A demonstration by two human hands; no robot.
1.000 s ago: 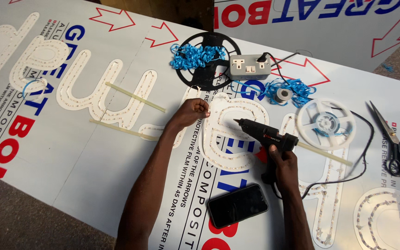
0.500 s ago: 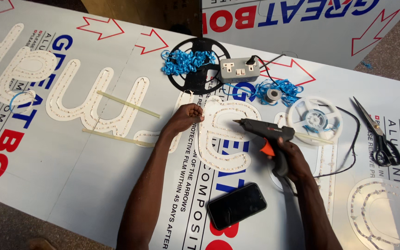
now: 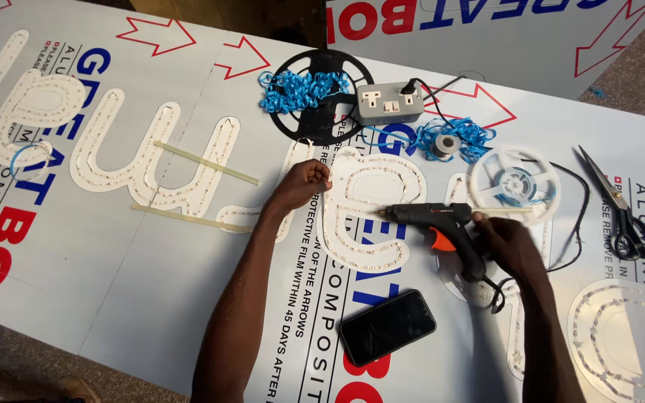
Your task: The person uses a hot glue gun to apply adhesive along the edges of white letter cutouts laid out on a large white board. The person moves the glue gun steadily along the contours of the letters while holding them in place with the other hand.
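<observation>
My right hand grips a black glue gun with an orange trigger. Its nozzle points left over a white cut-out letter lined with small lights, which lies on a large printed panel. My left hand is closed into a fist and rests on the left edge of that letter, pinching the light strip. A cord runs from the gun's handle towards the right.
A black phone lies near the front edge. Behind the letter are a black reel with blue ribbon, a grey socket box, a white reel and scissors. Two glue sticks lie on more cut-out letters at left.
My right hand has lowered the glue gun and swung it level, its nozzle now pointing left across the letter. My left hand stays on the letter's edge.
</observation>
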